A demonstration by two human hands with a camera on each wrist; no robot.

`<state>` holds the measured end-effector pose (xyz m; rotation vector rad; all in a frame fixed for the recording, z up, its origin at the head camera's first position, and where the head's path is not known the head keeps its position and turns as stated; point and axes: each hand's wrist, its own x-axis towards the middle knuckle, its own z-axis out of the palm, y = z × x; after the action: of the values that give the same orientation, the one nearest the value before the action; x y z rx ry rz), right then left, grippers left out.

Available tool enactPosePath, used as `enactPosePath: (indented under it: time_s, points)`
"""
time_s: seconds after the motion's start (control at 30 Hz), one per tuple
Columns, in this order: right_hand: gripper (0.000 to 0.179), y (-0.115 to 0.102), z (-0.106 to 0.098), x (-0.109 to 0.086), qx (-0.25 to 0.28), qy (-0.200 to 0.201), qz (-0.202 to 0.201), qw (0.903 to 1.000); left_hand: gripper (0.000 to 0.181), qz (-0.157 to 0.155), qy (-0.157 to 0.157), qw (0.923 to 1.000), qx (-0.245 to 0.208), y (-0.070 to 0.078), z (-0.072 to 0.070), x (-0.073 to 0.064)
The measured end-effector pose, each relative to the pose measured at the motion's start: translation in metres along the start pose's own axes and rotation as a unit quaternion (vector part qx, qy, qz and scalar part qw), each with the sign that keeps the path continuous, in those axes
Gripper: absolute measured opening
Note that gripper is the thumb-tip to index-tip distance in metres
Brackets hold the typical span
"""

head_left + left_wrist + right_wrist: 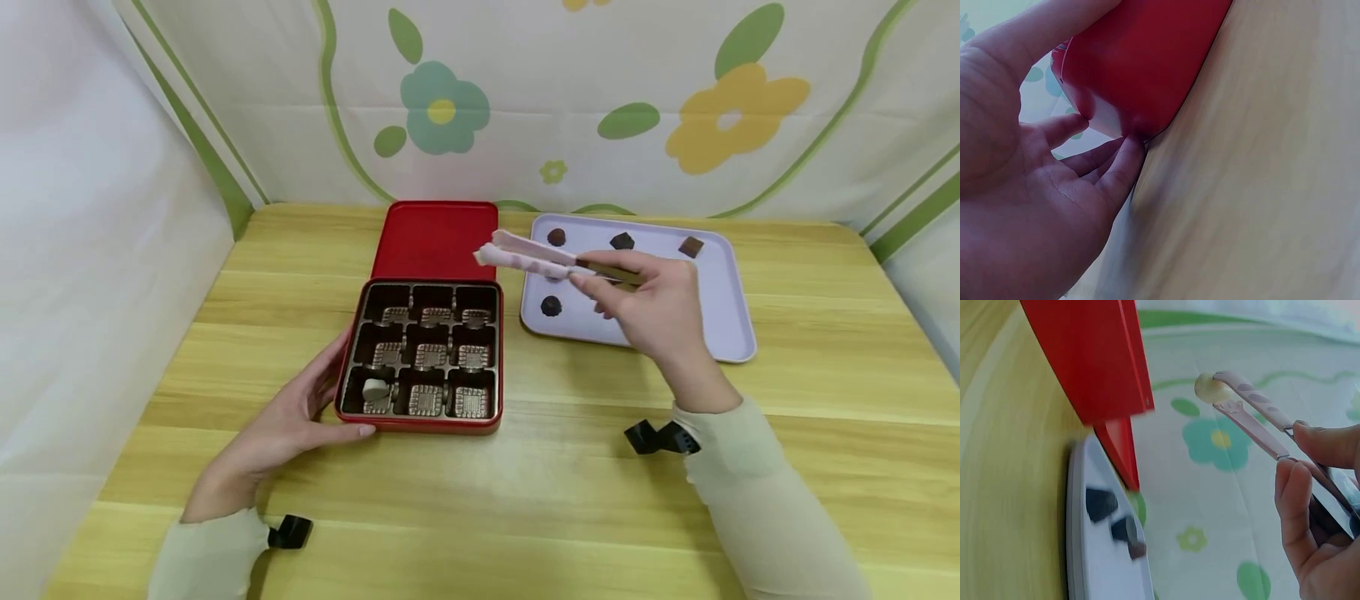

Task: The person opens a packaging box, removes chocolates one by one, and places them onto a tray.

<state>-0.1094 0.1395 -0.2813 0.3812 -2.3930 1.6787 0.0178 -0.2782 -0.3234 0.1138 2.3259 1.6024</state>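
Note:
My right hand (660, 304) grips a pair of pink-and-white tongs (528, 264) above the tray's left edge. In the right wrist view, a cream-coloured chocolate (1210, 389) sits between the tong tips. My left hand (300, 417) holds the near left corner of a red tin box (427, 425), thumb along the front and fingers at the left side. The box has a dark insert with several square compartments. A whitish chocolate (376, 389) lies in the near left compartment; the others show bare bottoms. Behind the box, its red lid (438, 237) lies opened back.
A pale lavender tray (723, 317) stands right of the box. On it lie dark chocolates (551, 306) and a brown square one (691, 247); my right hand and the tongs hide part of it. A flower-patterned cloth (525, 83) hangs behind the wooden table (525, 517).

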Motion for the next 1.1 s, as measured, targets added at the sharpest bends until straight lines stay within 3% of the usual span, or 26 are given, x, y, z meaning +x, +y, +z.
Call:
enactPosePath:
  time_s: [0.3,0.57,0.8,1.1]
  points:
    - [0.026,0.026,-0.037,-0.004,0.046,0.073,0.056,0.9947,0.122,0.000,0.001,1.0000,0.001,-0.002,0.000,0.002]
    - [0.026,0.044,-0.061,-0.013,0.144,0.149,0.096,0.9735,0.122,-0.001,0.000,1.0000,0.006,-0.001,0.000,0.002]
    - [0.028,0.052,-0.086,-0.022,0.155,0.206,0.110,0.9599,0.124,0.004,-0.003,1.0000,0.002,-0.002,0.001,0.002]
    - [0.032,0.071,-0.114,-0.028,0.174,0.250,0.136,0.9427,0.122,0.002,-0.006,1.0000,-0.002,-0.002,0.001,0.001]
